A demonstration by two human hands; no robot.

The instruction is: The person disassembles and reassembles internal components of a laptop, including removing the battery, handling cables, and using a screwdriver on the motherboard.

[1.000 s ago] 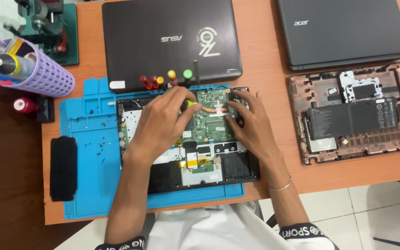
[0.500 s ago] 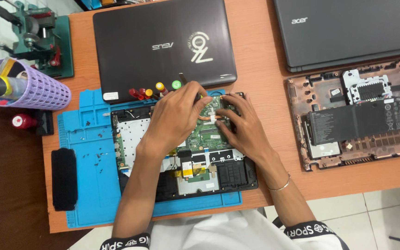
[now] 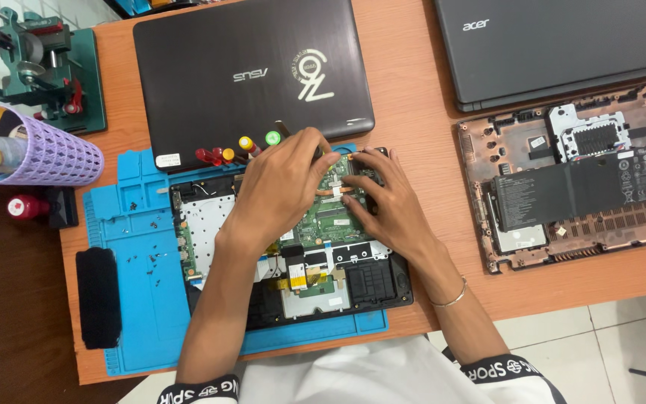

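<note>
Green board [image 3: 330, 217] in the opened laptop [image 3: 293, 239] on the blue mat [image 3: 136, 299], roughly mid-desk, copper heat pipe [image 3: 338, 191] running across the board's top edge. Left hand [image 3: 278, 194] arched over the upper left of the board, fingertips pinched down on something small near the pipe, too hidden to tell what exactly. Right hand [image 3: 386, 202] flat-ish on the board's right side, fingers spread and pressing, not clenched round anything. Best kept that way imo: one hand steadying, the other doing the fiddly bit, light pressure only, no flexing the board. Worth watching the yellow ribbon cables [image 3: 297, 277] just below the wrists. Loose screws [image 3: 147, 258] scattered on the mat at left, screwdrivers [image 3: 237, 150] lined up just above, closed laptop [image 3: 252, 75] behind.
</note>
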